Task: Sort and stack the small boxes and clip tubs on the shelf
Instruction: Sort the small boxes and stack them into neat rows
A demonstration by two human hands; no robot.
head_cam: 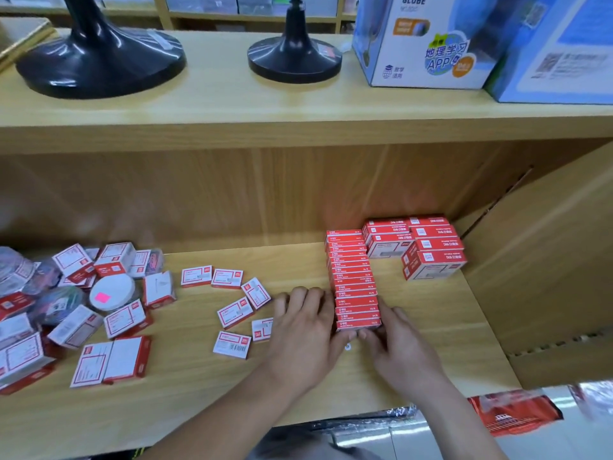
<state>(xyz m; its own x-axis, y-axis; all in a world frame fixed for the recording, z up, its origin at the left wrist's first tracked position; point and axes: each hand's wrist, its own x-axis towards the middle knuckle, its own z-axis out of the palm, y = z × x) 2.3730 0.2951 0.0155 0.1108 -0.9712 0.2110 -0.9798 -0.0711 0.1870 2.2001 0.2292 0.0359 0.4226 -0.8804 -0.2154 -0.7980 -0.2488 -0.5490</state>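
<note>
A long row of small red boxes (353, 280) stands on edge on the wooden shelf (205, 386), running front to back. My left hand (306, 330) lies against the row's left side near its front end. My right hand (394, 340) lies against the right side there, and the fingertips of both meet under the frontmost box. Larger red-and-white boxes (428, 247) are stacked at the back right. Several loose small boxes (234, 312) lie flat left of my hands. A round white clip tub (111, 292) sits in a jumbled pile at far left.
The jumbled pile (66, 310) of boxes and clear tubs covers the shelf's left end. A wooden side panel (544, 260) closes the right. Above, the upper shelf (298, 104) holds two black stands (99, 54) and blue globe cartons (418, 41). Red packets (510, 413) hang below.
</note>
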